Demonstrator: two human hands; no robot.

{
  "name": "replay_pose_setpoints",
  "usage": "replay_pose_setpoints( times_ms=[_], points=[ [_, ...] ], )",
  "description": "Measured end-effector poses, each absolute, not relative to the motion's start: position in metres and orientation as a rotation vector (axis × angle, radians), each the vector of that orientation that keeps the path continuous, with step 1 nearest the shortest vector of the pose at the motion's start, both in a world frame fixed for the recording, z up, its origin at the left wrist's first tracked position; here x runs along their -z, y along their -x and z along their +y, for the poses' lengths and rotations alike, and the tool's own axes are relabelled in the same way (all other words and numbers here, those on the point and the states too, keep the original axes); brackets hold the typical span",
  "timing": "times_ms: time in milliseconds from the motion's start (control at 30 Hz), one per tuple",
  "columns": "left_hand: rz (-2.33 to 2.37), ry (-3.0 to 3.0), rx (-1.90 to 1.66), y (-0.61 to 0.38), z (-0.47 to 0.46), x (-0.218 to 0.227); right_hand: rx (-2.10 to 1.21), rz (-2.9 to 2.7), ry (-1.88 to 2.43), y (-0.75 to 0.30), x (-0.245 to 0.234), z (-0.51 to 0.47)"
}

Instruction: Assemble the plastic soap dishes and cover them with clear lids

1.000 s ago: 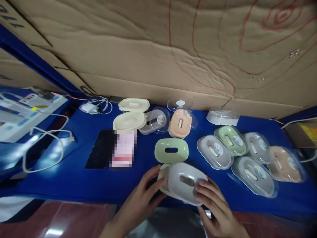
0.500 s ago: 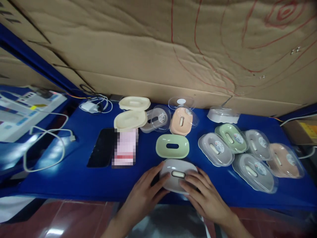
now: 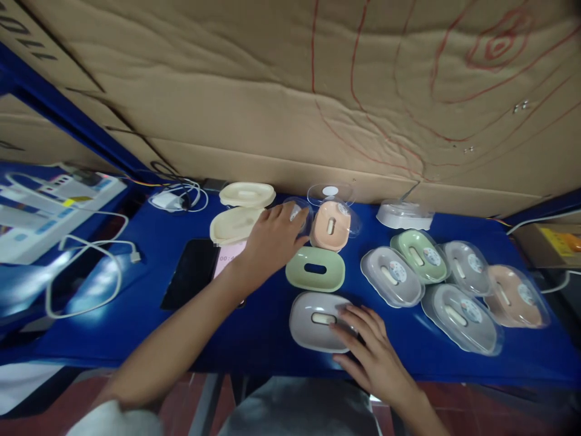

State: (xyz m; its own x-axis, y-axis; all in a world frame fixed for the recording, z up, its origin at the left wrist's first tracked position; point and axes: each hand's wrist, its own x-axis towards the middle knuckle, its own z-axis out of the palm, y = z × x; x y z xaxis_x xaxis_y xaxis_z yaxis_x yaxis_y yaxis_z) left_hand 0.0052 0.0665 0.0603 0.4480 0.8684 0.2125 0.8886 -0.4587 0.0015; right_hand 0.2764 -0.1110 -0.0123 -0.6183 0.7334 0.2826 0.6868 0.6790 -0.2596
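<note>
My right hand [image 3: 370, 354] lies open with its fingers spread on the right side of a grey soap dish [image 3: 306, 324] that sits flat near the front edge of the blue table [image 3: 149, 333]. My left hand [image 3: 272, 239] is stretched out to the back, fingers laid over a clear plastic lid [image 3: 305, 213] whose larger part is hidden under the hand. A green dish [image 3: 315, 269] lies between the two hands. A peach dish [image 3: 331, 227] is just right of the left fingertips, and two cream dishes [image 3: 232, 225] lie just left of them.
Several dishes under clear covers [image 3: 393, 275] are grouped at the right. A black phone [image 3: 190, 272] and a pink card [image 3: 226, 259] lie under my left forearm. A white cable [image 3: 82, 278] and charger [image 3: 167, 198] are at the left. A cardboard wall [image 3: 290, 109] closes the back.
The grey dish was lowered flat onto the table and the cream piece under it is now covered. My left hand left it and reached back to the clear lid; my right hand stays on the dish.
</note>
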Motion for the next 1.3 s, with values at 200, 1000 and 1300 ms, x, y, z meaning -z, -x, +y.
replay_pose_setpoints(
  times_ms=[200, 1000, 1300],
  points=[
    [-1.798, 2.455, 0.169, -0.024, 0.082, -0.036, -0.194, -2.426, 1.170, -0.275, 0.015, -0.112],
    [-1.043, 3.206, 1.114, 0.006, -0.073, 0.001, -0.451, -2.311, 1.150, -0.281, 0.015, -0.113],
    [-1.134, 3.181, 0.937, 0.005, -0.074, 0.000, -0.529, -2.248, 1.264, -0.277, 0.017, -0.111]
  ],
)
